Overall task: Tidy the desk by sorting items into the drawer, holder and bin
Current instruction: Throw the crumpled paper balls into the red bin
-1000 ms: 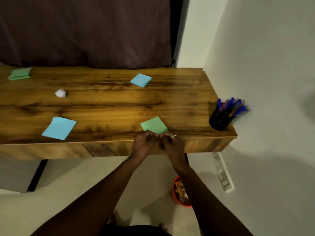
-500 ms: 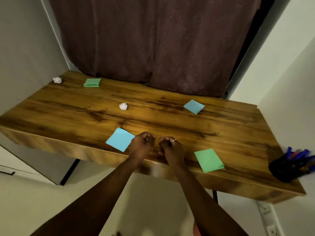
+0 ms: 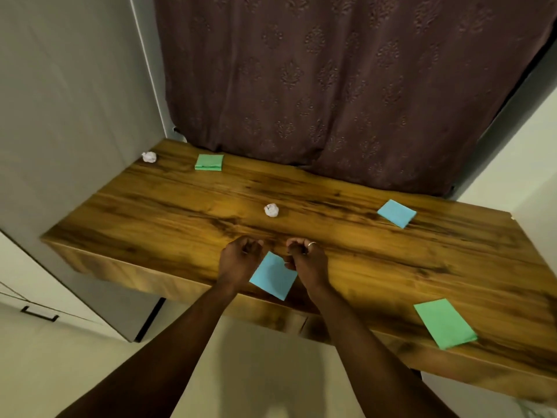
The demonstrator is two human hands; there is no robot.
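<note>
A wooden desk (image 3: 168, 206) carries scattered papers. My left hand (image 3: 238, 259) and my right hand (image 3: 306, 260) hover side by side over the near edge, fingers curled and holding nothing. A blue note pad (image 3: 272, 276) lies between and just under them. A second blue pad (image 3: 396, 212) sits at the back right, a green pad (image 3: 444, 324) at the front right, another green pad (image 3: 209, 162) at the back left. One crumpled white paper ball (image 3: 271, 210) rests mid-desk just beyond my hands, and another paper ball (image 3: 149, 157) lies in the far left corner.
A dark maroon curtain (image 3: 331, 86) hangs behind the desk. A grey cabinet (image 3: 60, 116) with a black handle stands against the left side. A drawer front (image 3: 271, 315) shows under the desk's near edge. Pale floor lies below.
The view has swung left and up; the pen holder and bin have left the frame. My hands moved from the green pad to above the blue pad, still curled.
</note>
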